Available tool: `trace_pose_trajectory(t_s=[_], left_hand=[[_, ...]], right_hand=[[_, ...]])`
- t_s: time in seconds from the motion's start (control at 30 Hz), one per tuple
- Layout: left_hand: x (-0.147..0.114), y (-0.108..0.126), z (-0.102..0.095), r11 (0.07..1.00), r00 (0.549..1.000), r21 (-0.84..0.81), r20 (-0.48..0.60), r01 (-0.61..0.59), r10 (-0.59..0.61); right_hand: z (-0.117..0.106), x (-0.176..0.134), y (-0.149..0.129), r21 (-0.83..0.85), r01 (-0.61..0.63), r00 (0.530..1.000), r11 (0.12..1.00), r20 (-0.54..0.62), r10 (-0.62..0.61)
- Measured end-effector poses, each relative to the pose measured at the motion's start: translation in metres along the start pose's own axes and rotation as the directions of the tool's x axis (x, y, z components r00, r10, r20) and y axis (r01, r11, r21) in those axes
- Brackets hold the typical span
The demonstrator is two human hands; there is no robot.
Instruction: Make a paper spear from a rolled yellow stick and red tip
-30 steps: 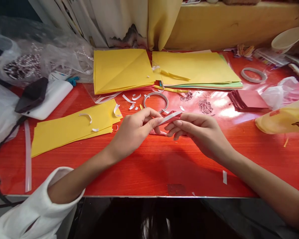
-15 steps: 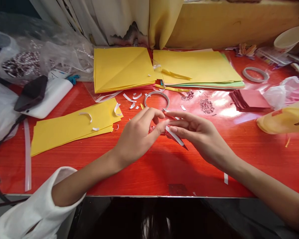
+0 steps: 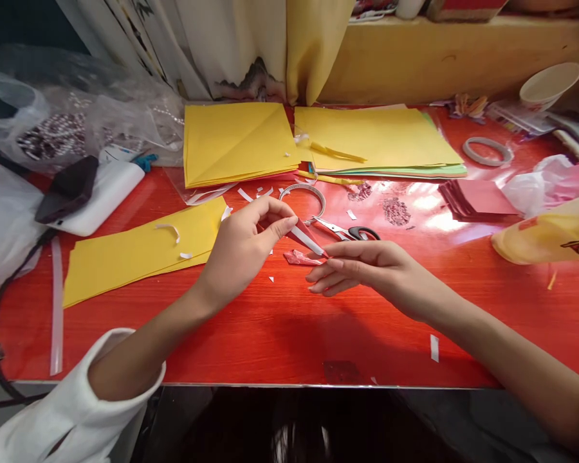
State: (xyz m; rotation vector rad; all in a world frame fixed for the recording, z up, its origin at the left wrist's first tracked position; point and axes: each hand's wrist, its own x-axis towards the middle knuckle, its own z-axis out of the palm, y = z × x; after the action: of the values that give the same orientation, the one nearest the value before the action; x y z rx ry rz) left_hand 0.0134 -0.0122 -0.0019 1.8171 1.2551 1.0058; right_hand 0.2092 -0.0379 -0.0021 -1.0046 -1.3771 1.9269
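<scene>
One red table (image 3: 231, 347) is seen under everything; at its far side, two stacks of yellow sheets (image 3: 236, 141) are laid side by side; nearer, on the left, a pile of long yellow pieces (image 3: 135, 254) is placed; beside it the left hand (image 3: 244, 247) is held raised, its thumb and fingers clamped on the upper end of a folded red paper (image 3: 307, 239); by the fingertips of the right hand (image 3: 381, 273) the lower end is met, but whether it is pinched there cannot be told; behind that hand, black-handled scissors (image 3: 340, 228) are laid; along the tilted paper, between both hands, a white strip (image 3: 311, 243) is seen.
</scene>
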Motion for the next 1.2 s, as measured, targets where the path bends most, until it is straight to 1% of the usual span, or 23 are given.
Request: trace_pose_trajectory(t_s=[0.07, 0.1, 0.17, 0.23, 0.27, 0.33, 0.37, 0.43, 0.53, 0.6, 0.77, 0.9, 0.97, 1.2], left_hand=[[-0.002, 0.002, 0.000, 0.990, 0.997, 0.124, -0.027, -0.071, 0.075], [-0.003, 0.003, 0.001, 0.972, 0.990, 0.203, -0.042, -0.122, 0.133], [-0.005, 0.003, 0.003, 0.894, 0.957, 0.373, -0.052, -0.248, 0.287], [-0.007, 0.001, 0.005, 0.770, 0.894, 0.514, -0.016, -0.378, 0.449], [-0.008, 0.000, 0.005, 0.702, 0.856, 0.560, 0.026, -0.440, 0.516], [-0.009, -0.003, 0.006, 0.576, 0.781, 0.603, 0.132, -0.552, 0.611], [-0.010, -0.004, 0.006, 0.530, 0.748, 0.602, 0.180, -0.597, 0.638], [-0.011, -0.005, 0.006, 0.491, 0.702, 0.573, 0.225, -0.656, 0.676], [-0.012, -0.003, 0.004, 0.518, 0.686, 0.539, 0.166, -0.664, 0.708], [-0.012, -0.002, 0.003, 0.502, 0.669, 0.544, 0.157, -0.672, 0.726], [-0.013, 0.001, -0.001, 0.319, 0.560, 0.576, 0.305, -0.753, 0.770], [-0.014, 0.004, -0.003, 0.219, 0.482, 0.582, 0.346, -0.783, 0.805], [-0.015, 0.005, -0.003, 0.200, 0.465, 0.573, 0.363, -0.795, 0.807], [-0.018, 0.006, -0.004, 0.144, 0.447, 0.578, 0.424, -0.803, 0.788]], right_hand=[[0.001, -0.001, -0.002, 0.012, -0.042, 0.999, 0.999, 0.013, 0.042], [0.001, -0.001, -0.002, 0.018, -0.060, 0.998, 0.998, 0.025, 0.060], [0.002, -0.001, -0.002, 0.035, -0.080, 0.996, 0.996, 0.048, 0.078], [0.001, -0.001, -0.001, 0.063, -0.082, 0.995, 0.995, 0.065, 0.078], [0.000, -0.001, 0.000, 0.079, -0.077, 0.995, 0.994, 0.061, 0.073], [-0.001, -0.001, -0.001, 0.098, -0.063, 0.997, 0.993, 0.044, 0.059], [-0.001, -0.001, -0.001, 0.102, -0.057, 0.998, 0.993, 0.036, 0.054], [-0.002, -0.002, -0.002, 0.101, -0.047, 0.999, 0.994, 0.031, 0.044], [0.000, -0.004, -0.004, 0.099, -0.045, 0.998, 0.994, 0.042, 0.041], [0.000, -0.004, -0.004, 0.089, -0.053, 0.997, 0.995, 0.052, 0.048], [0.001, -0.005, -0.006, 0.046, -0.066, 0.995, 0.997, 0.081, 0.062], [0.003, -0.006, -0.010, -0.016, -0.081, 0.992, 0.997, 0.095, 0.082], [0.004, -0.007, -0.012, -0.053, -0.084, 0.991, 0.995, 0.100, 0.089], [0.005, -0.009, -0.014, -0.100, -0.089, 0.989, 0.991, 0.107, 0.099]])
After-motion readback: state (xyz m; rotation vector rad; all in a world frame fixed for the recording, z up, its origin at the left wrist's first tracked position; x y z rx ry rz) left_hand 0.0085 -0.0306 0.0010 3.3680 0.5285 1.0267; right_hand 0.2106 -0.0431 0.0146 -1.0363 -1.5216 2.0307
